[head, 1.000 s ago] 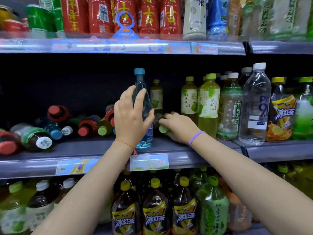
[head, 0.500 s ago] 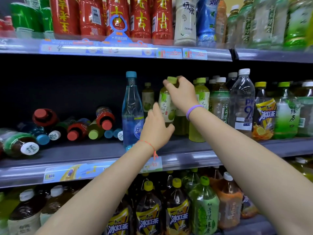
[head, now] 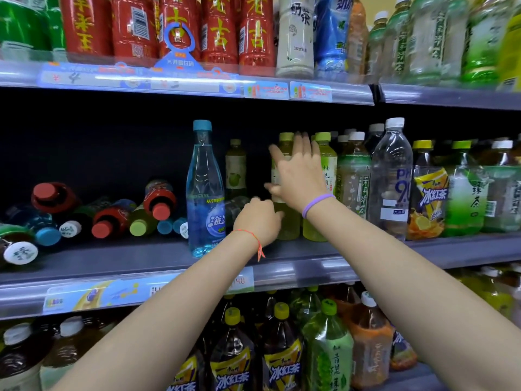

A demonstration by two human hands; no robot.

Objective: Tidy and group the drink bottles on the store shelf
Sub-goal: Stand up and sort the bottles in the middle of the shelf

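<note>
Grey metal middle shelf [head: 282, 256] holds the task bottles, upright ones right of centre, a heap lying on their sides at left. Right hand [head: 300, 176], purple band at the wrist, is spread with fingers wide, palm against the front of a yellow-green tea bottle with a lime cap [head: 284, 193] — it stands upright on the shelf, just beside a matching lime-capped tea bottle [head: 325, 176] on its right. Whether the hand presses or only touches, cannot tell. Left hand [head: 258, 220], thin orange string at the wrist, is low near the base of the same bottle, fingers curled in narrow; its fingertips are hidden, so cannot tell if it holds anything. Tall clear-blue plastic bottle with a blue cap [head: 204, 190] stands upright just left of the left hand, apart from it. Behind, between the blue bottle and the hands, a small pale-label green bottle [head: 235, 170] stands further back. Toppled bottles with red, green, blue and white caps [head: 112, 215] lie caps-outward at left. Right of the teas — a jasmine tea bottle with a white cap [head: 353, 179], then a tall clear water bottle [head: 392, 179], both upright.
</note>
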